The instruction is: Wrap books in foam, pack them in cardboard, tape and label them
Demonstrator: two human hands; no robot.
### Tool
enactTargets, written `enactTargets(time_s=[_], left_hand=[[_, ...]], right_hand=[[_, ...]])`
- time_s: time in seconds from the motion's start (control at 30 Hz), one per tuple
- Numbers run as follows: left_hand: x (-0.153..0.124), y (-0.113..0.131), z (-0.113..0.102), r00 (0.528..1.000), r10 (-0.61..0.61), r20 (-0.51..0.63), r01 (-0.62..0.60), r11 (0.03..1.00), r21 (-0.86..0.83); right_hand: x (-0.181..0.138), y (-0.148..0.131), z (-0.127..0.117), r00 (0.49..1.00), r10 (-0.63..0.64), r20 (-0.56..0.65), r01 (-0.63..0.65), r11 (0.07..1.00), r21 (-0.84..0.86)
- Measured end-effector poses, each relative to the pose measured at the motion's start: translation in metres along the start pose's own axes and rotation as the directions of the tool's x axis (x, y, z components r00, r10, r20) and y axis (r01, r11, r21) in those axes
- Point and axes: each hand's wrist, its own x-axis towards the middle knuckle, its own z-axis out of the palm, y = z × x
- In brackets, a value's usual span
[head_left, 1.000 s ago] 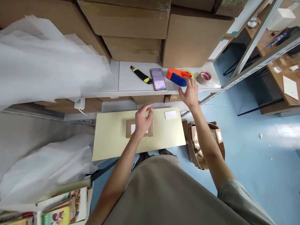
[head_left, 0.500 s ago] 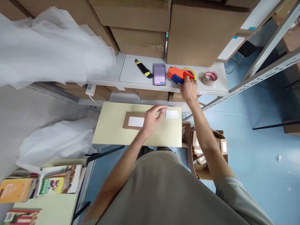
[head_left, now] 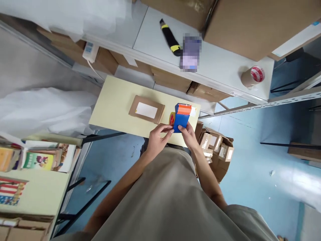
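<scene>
My right hand (head_left: 188, 136) is closed around a blue and orange tape dispenser (head_left: 182, 122), thumb on its blue side, holding it above the right part of the small table. A roll of tape (head_left: 172, 119) with a red and yellow core shows at the dispenser's left side. At the dispenser's lower left edge, the fingertips and thumb of my left hand (head_left: 158, 139) pinch close together. Left of the dispenser, a small cardboard box (head_left: 146, 109) with a white label lies on the pale yellow table (head_left: 112, 100). A white label (head_left: 193, 111) is partly hidden behind the dispenser.
On the grey shelf (head_left: 150, 33) lie a black and yellow utility knife (head_left: 170, 37), a blurred-out phone (head_left: 190, 53) and another tape roll (head_left: 252, 76). Right of the table, an open carton (head_left: 220, 167) on the floor holds several small boxes. Books (head_left: 40, 160) lie at left.
My right hand has brought the tape dispenser from the shelf down over the table. My left hand has moved off the box to the dispenser. The view has tilted and shifted.
</scene>
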Motion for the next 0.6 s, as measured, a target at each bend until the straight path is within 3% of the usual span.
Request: enactTargets(time_s=[0.13, 0.23, 0.3, 0.43, 0.6], left_hand=[[-0.014, -0.01, -0.017, 1.0, -0.023, -0.015, 0.024, 0.999, 0.042], [-0.013, -0.02, -0.029, 0.996, -0.071, 0.061, 0.069, 0.997, 0.022], [-0.008, -0.028, -0.037, 0.99, -0.129, 0.065, 0.131, 0.991, -0.028], [0.008, -0.043, -0.057, 0.97, -0.241, -0.031, 0.232, 0.958, -0.167], [0.027, -0.043, -0.08, 0.956, -0.279, 0.089, 0.29, 0.944, -0.159]], right_hand=[[0.002, 0.016, 0.015, 0.997, 0.015, 0.07, -0.013, 1.0, -0.027], [0.004, 0.02, 0.021, 0.997, 0.019, 0.073, -0.015, 0.999, -0.048], [0.003, 0.02, 0.022, 0.995, 0.054, 0.089, -0.045, 0.994, -0.098], [-0.004, 0.019, 0.022, 0.972, 0.148, 0.184, -0.106, 0.97, -0.22], [-0.012, 0.022, 0.019, 0.953, 0.17, 0.25, -0.064, 0.921, -0.384]])
